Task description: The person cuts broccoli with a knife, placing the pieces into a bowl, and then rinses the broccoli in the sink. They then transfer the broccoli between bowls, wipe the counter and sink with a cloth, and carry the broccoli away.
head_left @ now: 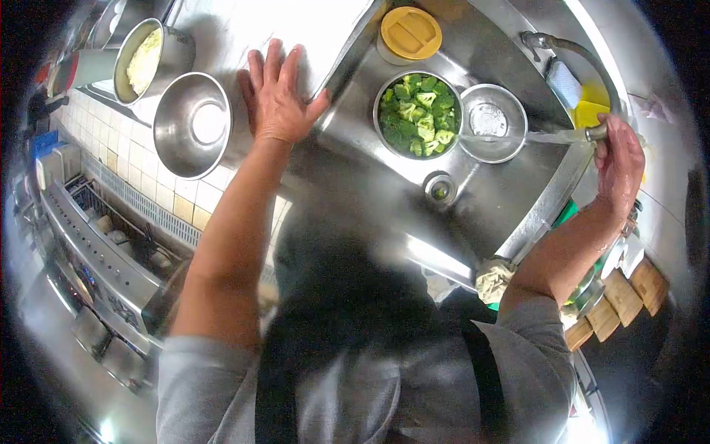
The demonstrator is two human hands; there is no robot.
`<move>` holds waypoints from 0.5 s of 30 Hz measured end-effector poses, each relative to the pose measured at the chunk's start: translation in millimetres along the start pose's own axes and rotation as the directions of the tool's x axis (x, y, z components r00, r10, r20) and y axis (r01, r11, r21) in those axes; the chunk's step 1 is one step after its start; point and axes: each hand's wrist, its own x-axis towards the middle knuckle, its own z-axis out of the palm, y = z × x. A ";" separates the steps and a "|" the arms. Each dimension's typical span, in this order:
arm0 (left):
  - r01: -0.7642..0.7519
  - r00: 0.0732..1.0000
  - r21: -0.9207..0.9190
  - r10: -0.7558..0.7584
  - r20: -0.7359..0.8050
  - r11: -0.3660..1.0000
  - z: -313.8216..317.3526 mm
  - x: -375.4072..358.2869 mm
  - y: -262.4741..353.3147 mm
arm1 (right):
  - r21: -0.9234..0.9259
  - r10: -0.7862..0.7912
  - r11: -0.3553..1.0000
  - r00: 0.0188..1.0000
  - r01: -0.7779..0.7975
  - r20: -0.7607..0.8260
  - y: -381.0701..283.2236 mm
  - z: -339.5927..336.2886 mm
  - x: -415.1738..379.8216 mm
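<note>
My left hand (279, 96) lies flat with its fingers spread on the metal counter (222, 33), just right of an empty steel bowl (174, 126). At the right, my right hand (620, 159) is wrapped round the faucet spout (594, 133). Water streams leftward from the spout over a small steel bowl (506, 148) in the sink (355, 140). Touching that bowl on its left is a round pot of broccoli pieces (416, 115). A container with a yellow lid (411, 33) stands behind the broccoli.
A pot of pale shredded food (144, 63) is at the upper left. The sink drain (441, 189) lies below the broccoli. A blue sponge (564, 83) and a yellow item (592, 107) sit by the faucet. A crumpled cloth (493, 280) hangs at the sink's front edge.
</note>
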 end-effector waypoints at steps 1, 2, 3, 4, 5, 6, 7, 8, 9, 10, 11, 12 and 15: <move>0.000 1.000 0.000 0.000 0.001 1.000 0.1 0.2 0.1 | 0.053 0.010 0.999 1.000 -0.009 -0.020 -5.7 9.4 -1.5; -0.002 1.000 0.002 0.002 -0.005 1.000 0.3 0.7 0.3 | 0.106 0.020 0.994 0.999 -0.016 -0.040 -9.9 17.6 -2.1; -0.003 1.000 0.005 0.003 -0.012 1.000 1.2 0.5 -0.3 | 0.104 0.019 0.994 0.999 -0.015 -0.039 -12.7 26.2 -1.2; 0.000 1.000 0.006 0.000 -0.012 1.000 2.0 0.4 -1.2 | 0.205 -0.003 0.979 1.000 0.007 -0.020 -14.3 35.1 0.6; -0.009 1.000 -0.004 0.009 -0.023 1.000 2.9 0.3 -2.1 | 0.305 -0.025 0.952 1.000 0.025 -0.003 -14.3 41.5 2.5; -0.019 0.999 -0.015 0.018 -0.034 1.000 2.2 0.7 -1.2 | 0.386 -0.100 0.918 0.995 0.085 0.018 -12.2 45.3 3.7; -0.017 0.999 -0.015 0.016 -0.033 1.000 1.4 0.0 0.1 | 0.385 -0.099 0.919 0.995 0.084 0.020 -8.3 48.9 7.2; -0.015 1.000 -0.010 0.014 -0.018 1.000 0.4 -0.5 0.8 | 0.504 -0.094 0.859 0.996 0.088 -0.014 -3.7 53.4 12.0; -0.013 1.000 -0.004 0.013 -0.004 1.000 -1.0 0.1 1.0 | 0.616 -0.083 0.782 0.995 0.094 -0.047 1.2 56.9 14.6; -0.010 1.000 -0.001 0.010 -0.002 1.000 -1.4 0.2 0.7 | 0.662 -0.148 0.743 0.989 0.101 0.016 8.2 55.5 14.9; -0.013 1.000 -0.006 0.013 -0.005 1.000 -2.0 0.7 0.7 | 0.663 -0.146 0.742 0.989 0.097 0.020 16.4 56.4 15.7; -0.017 1.000 -0.013 0.017 -0.007 1.000 -1.8 0.9 0.9 | 0.766 -0.164 0.641 0.983 0.045 0.079 25.3 57.4 16.6; -0.007 1.000 -0.026 0.007 -0.004 1.000 -2.0 1.0 2.2 | 0.862 -0.236 0.504 0.953 -0.048 0.191 51.9 55.0 23.0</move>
